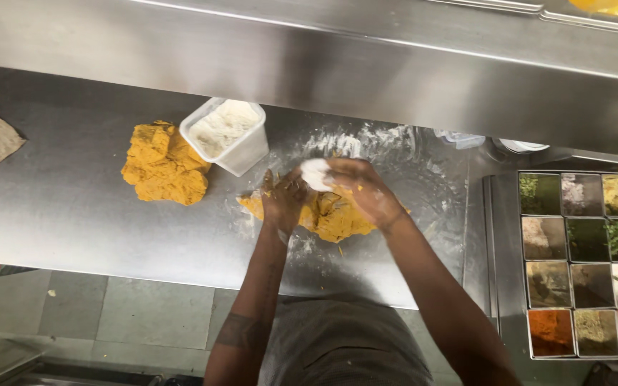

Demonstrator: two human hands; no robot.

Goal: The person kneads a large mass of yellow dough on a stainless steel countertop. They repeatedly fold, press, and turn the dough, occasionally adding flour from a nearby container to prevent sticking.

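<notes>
Yellow dough (334,218) under both floured hands

On the flour-dusted stainless steel bench (73,207), the left hand (282,200) and right hand (363,187) press a flattened yellow dough piece (334,218), holding a white flour lump (315,174) between them. A second crumbly yellow dough mound (162,164) touches a white plastic flour tub (225,135); a steel spice tray (584,264) sits right.
</notes>
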